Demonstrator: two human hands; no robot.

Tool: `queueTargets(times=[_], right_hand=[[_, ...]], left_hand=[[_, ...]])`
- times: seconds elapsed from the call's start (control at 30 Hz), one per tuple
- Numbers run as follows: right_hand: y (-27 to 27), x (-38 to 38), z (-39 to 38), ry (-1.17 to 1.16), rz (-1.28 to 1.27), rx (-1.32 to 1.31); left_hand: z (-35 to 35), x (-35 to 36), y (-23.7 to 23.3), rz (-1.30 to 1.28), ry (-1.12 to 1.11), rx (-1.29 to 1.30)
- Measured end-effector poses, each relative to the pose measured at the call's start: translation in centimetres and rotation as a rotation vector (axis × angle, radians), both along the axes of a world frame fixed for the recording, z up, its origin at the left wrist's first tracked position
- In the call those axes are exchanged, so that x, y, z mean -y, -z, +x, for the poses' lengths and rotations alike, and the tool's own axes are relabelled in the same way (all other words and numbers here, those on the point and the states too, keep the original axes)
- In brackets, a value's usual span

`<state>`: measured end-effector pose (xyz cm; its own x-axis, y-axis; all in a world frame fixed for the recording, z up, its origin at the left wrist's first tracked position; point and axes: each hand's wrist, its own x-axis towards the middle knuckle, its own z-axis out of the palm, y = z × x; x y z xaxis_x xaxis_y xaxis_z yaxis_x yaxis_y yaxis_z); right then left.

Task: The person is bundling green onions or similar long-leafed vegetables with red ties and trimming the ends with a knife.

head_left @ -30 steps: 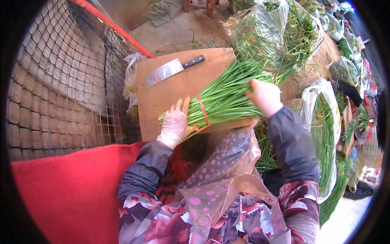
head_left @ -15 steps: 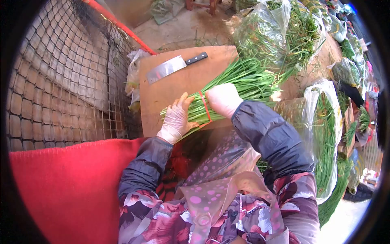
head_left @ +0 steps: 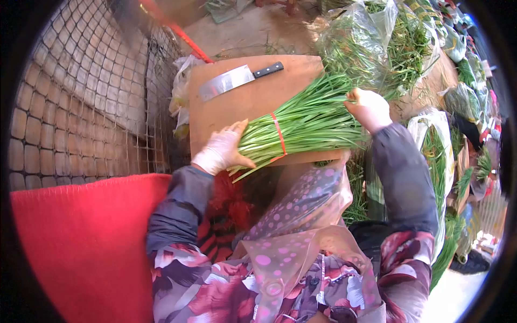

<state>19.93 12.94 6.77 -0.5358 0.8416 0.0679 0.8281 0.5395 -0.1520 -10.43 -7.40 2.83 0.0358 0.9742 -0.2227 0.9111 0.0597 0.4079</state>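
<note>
A bundle of garlic chives (head_left: 301,124) lies on a brown board, its pale stem ends to the left and its green leaves fanning right. A red band (head_left: 279,134) circles the stems. My left hand (head_left: 223,148), in a whitish glove, cups the stem ends, with the thumb below and the fingers above. At the leafy end, my gloved right hand (head_left: 370,109) is closed, its fingertips pinched at the leaf tips. A cleaver (head_left: 229,82) with a black handle lies flat behind the bundle, apart from both hands.
The board (head_left: 215,118) stands beside a mesh fence (head_left: 81,97) with a red pole (head_left: 186,37). Red cloth (head_left: 86,242) covers the near left. Plastic bags of greens (head_left: 355,48) and more long greens (head_left: 433,156) stand to the right.
My right hand has moved from beside the red band to the leaf tips on the right. My left hand has shifted slightly left, onto the stem ends.
</note>
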Motion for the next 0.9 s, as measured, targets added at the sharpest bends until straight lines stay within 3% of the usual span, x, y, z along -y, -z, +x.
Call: queueTargets(times=[0.03, 0.1, 0.17, 0.23, 0.3, 0.37, 0.43, 0.5, 0.57, 0.6, 0.73, 0.9], right_hand=[[-2.9, 2.5, -0.4, 0.167, -0.333, -0.056], [-3.7, 7.3, -0.5, 0.227, -0.957, -0.310], [-0.1, 10.1, -1.1, 0.093, -0.819, -0.305], [0.1, 10.7, -2.4, 0.101, -0.802, -0.273], [0.3, 11.7, -3.6, 0.114, -0.797, -0.246], [0.7, 12.8, -4.3, 0.044, -1.374, -0.090], [3.1, 13.9, -4.5, 0.235, -1.632, -0.534], [4.4, 14.6, -5.0, 0.378, -1.654, -0.584], [5.4, 15.6, -5.6, 0.733, -1.814, -0.858], [6.0, 15.6, -6.1, 0.772, -1.919, -0.877], [7.2, 15.9, -6.9, 0.551, -1.802, -0.985], [7.1, 15.8, -6.3, 0.573, -1.662, -0.908]], left_hand=[[-1.5, 0.4, -0.4, -0.115, 0.002, 0.080], [-5.5, 0.6, 0.8, -0.090, -0.063, 0.220], [-6.5, 0.5, -1.2, 0.025, -0.149, 0.338], [-4.8, -0.3, -2.7, 0.298, -0.061, 0.194], [-1.9, -1.1, -2.7, 0.338, 0.046, 0.006], [2.7, -1.5, -3.9, 0.203, 0.071, -0.170], [4.9, -1.9, -2.2, 0.132, 0.107, -0.146], [5.2, -2.4, -1.1, 0.080, 0.126, -0.163], [5.2, -2.5, -0.8, 0.059, 0.108, -0.260], [5.2, -2.3, -1.0, 0.061, 0.121, -0.269], [5.4, -1.5, -1.6, 0.036, 0.160, -0.292], [7.7, -1.4, 0.0, 0.054, 0.123, -0.428]])
